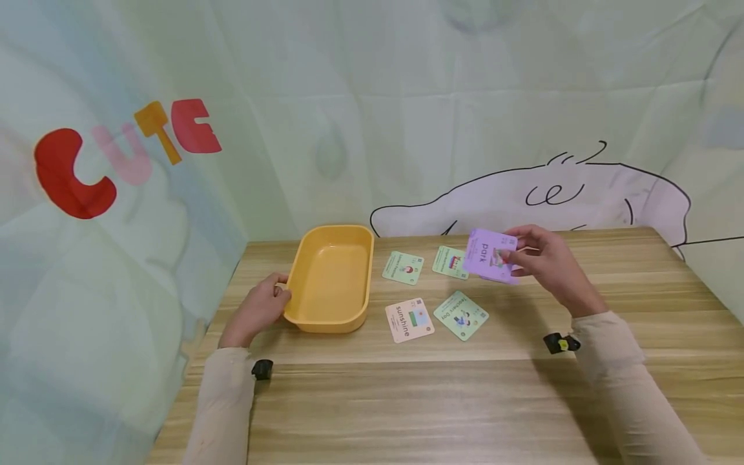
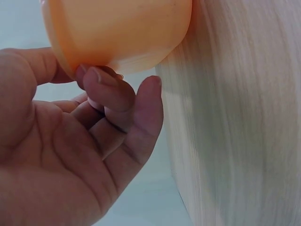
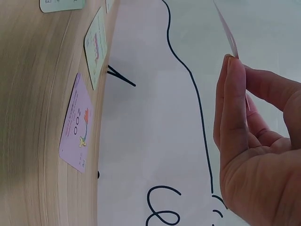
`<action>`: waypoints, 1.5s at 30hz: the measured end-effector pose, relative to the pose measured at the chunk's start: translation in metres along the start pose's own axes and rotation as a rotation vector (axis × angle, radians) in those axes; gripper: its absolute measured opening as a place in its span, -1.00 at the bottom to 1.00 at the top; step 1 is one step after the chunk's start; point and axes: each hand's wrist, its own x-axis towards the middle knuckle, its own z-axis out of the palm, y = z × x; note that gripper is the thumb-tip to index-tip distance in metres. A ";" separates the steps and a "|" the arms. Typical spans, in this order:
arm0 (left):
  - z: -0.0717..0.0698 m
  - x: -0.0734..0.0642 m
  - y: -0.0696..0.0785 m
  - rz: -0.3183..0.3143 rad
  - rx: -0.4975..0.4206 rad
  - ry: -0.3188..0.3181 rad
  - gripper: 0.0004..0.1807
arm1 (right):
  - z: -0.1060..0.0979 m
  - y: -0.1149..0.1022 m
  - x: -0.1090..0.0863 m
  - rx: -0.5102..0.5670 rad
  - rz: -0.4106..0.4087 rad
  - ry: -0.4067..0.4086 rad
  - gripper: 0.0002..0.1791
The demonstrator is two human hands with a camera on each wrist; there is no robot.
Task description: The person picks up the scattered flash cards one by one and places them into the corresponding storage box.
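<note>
My left hand (image 1: pixel 258 310) pinches the left rim of a yellow plastic tray (image 1: pixel 331 325) standing on the table. In the left wrist view the thumb and fingers (image 2: pixel 113 94) meet at the tray's edge (image 2: pixel 117 35). Raised above the table, my right hand (image 1: pixel 543 258) pinches a purple card (image 1: pixel 482 255) that reads "park". The right wrist view shows that card (image 3: pixel 227 33) almost edge-on. Below lies a purple "zoo" card (image 3: pixel 77 125), mostly hidden in the head view. Green cards (image 1: pixel 403 268), (image 1: pixel 449 261) and a "Teachers' Day" card (image 1: pixel 462 316) lie near a pinkish "sunshine" card (image 1: pixel 409 320).
The wooden table (image 1: pixel 407 413) ends at the back against a printed cloth (image 1: pixel 407 129). The cloth also hangs along the left, with colourful "CUTE" letters. A small black device sits at each wrist.
</note>
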 end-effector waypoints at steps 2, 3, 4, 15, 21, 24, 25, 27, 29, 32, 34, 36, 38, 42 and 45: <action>0.000 0.000 0.000 0.004 0.000 -0.006 -0.53 | 0.002 0.000 0.000 0.004 0.001 -0.002 -0.52; 0.000 0.000 -0.001 0.004 0.000 -0.007 -0.53 | 0.002 0.000 0.000 0.007 0.000 -0.003 -0.52; 0.000 0.000 -0.001 0.005 0.000 -0.009 -0.53 | 0.003 0.000 0.000 0.011 0.000 -0.004 -0.52; 0.003 -0.006 -0.005 -0.005 -0.014 -0.029 -0.50 | 0.011 0.000 -0.003 0.040 0.014 -0.023 -0.53; 0.004 -0.006 -0.005 -0.004 -0.008 -0.020 -0.51 | 0.013 0.000 -0.002 0.035 0.005 -0.027 -0.52; 0.004 -0.005 -0.005 0.005 0.002 -0.011 -0.52 | 0.014 -0.002 0.000 0.038 0.009 -0.030 -0.52; 0.004 -0.004 -0.005 0.009 0.005 -0.007 -0.52 | 0.015 -0.003 0.000 0.041 0.011 -0.031 -0.52; 0.003 -0.004 -0.005 0.014 0.008 -0.005 -0.52 | 0.016 -0.004 0.001 0.039 0.016 -0.032 -0.51; 0.003 -0.004 -0.005 0.014 0.008 -0.002 -0.52 | 0.017 -0.005 0.002 0.042 0.016 -0.035 -0.51; 0.002 -0.003 -0.005 0.012 0.007 -0.004 -0.52 | 0.019 -0.006 0.004 0.050 0.011 -0.040 -0.51; 0.002 -0.002 -0.005 0.012 0.009 -0.004 -0.52 | 0.021 -0.006 0.006 0.059 0.006 -0.043 -0.51; 0.001 -0.002 -0.004 0.014 0.010 -0.006 -0.51 | 0.022 -0.006 0.007 0.063 0.004 -0.044 -0.52; 0.001 -0.001 -0.004 0.015 0.011 -0.005 -0.51 | 0.023 -0.006 0.009 0.064 0.000 -0.045 -0.52; 0.000 0.001 -0.003 0.018 0.004 -0.004 -0.51 | 0.026 -0.007 0.012 0.072 -0.001 -0.045 -0.52; 0.000 0.001 -0.002 0.011 -0.004 -0.004 -0.51 | 0.029 -0.008 0.014 0.078 0.002 -0.047 -0.52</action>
